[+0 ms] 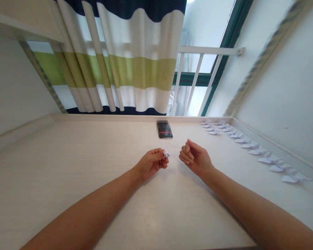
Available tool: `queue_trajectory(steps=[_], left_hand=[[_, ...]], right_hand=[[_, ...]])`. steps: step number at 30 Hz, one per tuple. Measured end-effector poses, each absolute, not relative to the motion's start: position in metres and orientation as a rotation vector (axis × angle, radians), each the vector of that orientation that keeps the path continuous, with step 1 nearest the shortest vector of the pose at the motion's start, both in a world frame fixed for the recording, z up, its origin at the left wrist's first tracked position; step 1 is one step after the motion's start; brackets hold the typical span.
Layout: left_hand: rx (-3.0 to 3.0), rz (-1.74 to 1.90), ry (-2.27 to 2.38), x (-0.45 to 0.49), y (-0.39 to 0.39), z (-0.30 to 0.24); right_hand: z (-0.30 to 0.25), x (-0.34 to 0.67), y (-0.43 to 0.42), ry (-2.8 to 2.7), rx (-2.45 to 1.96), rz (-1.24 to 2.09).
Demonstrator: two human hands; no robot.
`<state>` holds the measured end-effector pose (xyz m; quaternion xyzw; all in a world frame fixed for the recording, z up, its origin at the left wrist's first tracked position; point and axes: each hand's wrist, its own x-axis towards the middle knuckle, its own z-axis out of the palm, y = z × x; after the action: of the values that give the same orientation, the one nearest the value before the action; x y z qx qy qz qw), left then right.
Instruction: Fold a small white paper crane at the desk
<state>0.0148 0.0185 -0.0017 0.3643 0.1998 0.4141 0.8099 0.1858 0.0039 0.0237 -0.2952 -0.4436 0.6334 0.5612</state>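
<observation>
Between the thumb and fingers of my left hand (154,161) is a small white paper crane (166,152), its folded points sticking up. The fingers cover its lower part. A short gap to the right, my right hand (197,158) is curled in, thumb against the bent fingers, and nothing shows in it. Both hands are above the pale wooden tabletop (135,215). A row of finished-looking white paper cranes (250,146) runs along the table's right side, with a few more at the far right corner.
A dark phone (164,130) lies beyond my hands near the back edge. A raised rim (106,118) borders the table. Behind it hang a striped curtain (143,73) and a white railing (208,50) by the window. A white wall (287,86) stands at the right.
</observation>
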Motion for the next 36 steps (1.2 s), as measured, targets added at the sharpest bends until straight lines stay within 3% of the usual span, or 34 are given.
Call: queue_trajectory(steps=[4, 8, 12, 36], left_hand=[[0.785, 0.917, 0.467, 0.015, 0.02, -0.002], [0.816, 0.916, 0.511, 0.016, 0.02, -0.002], [0.877, 0.85, 0.546, 0.019, 0.017, -0.002], [0.876, 0.857, 0.62, 0.023, 0.017, -0.002]], right_hand=[[0.025, 0.191, 0.003, -1.496, -1.03, 0.688], [0.026, 0.186, -0.005, -2.019, -1.048, -0.237], [0.027, 0.181, -0.008, -2.194, -0.994, -0.72], [0.029, 0.179, -0.006, -2.287, -1.105, -1.044]])
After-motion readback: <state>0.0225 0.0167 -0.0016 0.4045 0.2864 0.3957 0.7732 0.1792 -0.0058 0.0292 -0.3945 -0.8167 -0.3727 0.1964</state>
